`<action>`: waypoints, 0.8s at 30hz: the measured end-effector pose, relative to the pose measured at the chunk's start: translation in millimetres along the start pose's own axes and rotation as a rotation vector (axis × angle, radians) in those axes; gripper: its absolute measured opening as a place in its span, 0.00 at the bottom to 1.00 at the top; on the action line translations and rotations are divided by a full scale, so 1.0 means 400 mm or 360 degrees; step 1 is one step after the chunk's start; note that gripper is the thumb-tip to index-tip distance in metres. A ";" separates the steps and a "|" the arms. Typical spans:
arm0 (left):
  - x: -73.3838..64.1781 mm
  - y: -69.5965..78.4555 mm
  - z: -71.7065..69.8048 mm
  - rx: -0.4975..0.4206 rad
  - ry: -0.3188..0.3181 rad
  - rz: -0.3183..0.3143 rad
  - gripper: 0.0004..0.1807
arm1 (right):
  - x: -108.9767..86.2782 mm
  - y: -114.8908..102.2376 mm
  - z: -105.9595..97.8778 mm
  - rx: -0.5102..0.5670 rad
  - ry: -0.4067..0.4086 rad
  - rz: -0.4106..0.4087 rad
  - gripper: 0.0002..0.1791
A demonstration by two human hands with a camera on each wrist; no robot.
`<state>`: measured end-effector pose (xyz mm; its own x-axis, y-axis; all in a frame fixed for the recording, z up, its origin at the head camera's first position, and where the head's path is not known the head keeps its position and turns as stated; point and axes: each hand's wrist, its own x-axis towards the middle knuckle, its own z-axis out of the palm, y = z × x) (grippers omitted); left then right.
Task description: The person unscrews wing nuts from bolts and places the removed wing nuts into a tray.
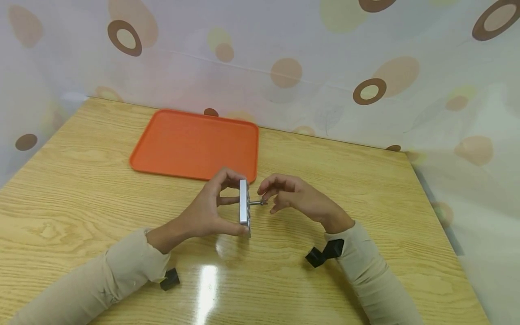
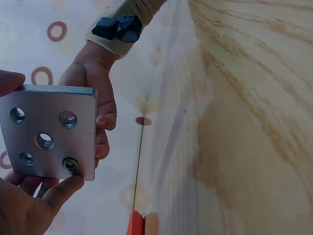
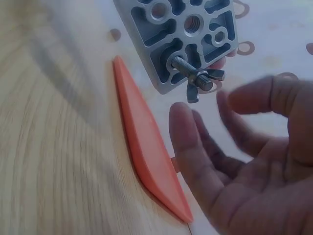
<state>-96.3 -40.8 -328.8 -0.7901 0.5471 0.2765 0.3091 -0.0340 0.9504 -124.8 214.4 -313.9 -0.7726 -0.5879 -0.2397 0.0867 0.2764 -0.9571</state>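
A square silver metal plate (image 1: 243,203) stands on edge in my left hand (image 1: 211,214), which grips it by opposite edges above the table. Its flat face (image 2: 51,132) shows several holes, the middle one threaded; a socket-head bolt sits in a corner hole. From the ribbed back face the threaded bolt (image 3: 183,67) sticks out towards my right hand (image 1: 300,198). A wing nut (image 3: 215,74) is on the bolt near its tip. My right fingers and thumb are loosely bent around the bolt's end, apart from the wing nut in the right wrist view.
An orange-red tray (image 1: 199,144) lies at the back left of the wood-grain table (image 1: 345,180), just beyond my left hand. A patterned cloth (image 1: 284,72) hangs behind the table. Black devices (image 1: 325,253) are strapped at both wrists.
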 end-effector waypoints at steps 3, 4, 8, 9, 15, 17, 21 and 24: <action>0.000 -0.001 0.000 0.0001 -0.0005 0.0013 0.43 | 0.006 0.001 0.001 -0.0010 0.0078 0.0149 0.22; 0.001 -0.001 0.000 0.0000 -0.0006 0.0017 0.43 | 0.007 0.000 0.002 -0.0015 0.0085 0.0206 0.25; 0.002 -0.003 0.001 -0.0003 -0.0012 0.0019 0.43 | 0.006 0.001 0.006 -0.0048 -0.0002 0.0283 0.26; 0.002 -0.004 0.001 -0.0003 -0.0014 0.0018 0.43 | 0.005 0.001 0.007 -0.0052 -0.0033 0.0267 0.25; 0.002 -0.002 0.002 -0.0001 -0.0021 -0.0007 0.43 | -0.002 0.002 0.003 -0.0035 -0.0140 0.0129 0.20; 0.002 -0.001 0.002 -0.0004 -0.0018 -0.0010 0.43 | -0.002 0.004 0.001 -0.0020 -0.0171 0.0100 0.19; 0.001 0.000 0.004 -0.0011 -0.0014 -0.0012 0.43 | 0.000 0.009 -0.003 0.0004 -0.0216 0.0046 0.18; 0.001 0.003 0.005 -0.0007 -0.0016 -0.0015 0.44 | 0.000 0.010 -0.004 0.0013 -0.0219 0.0027 0.17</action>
<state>-95.2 -39.1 -328.0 -0.7874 0.5560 0.2663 0.2993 -0.0328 0.9536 -125.6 216.7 -317.4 -0.6776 -0.6819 -0.2756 0.1049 0.2813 -0.9539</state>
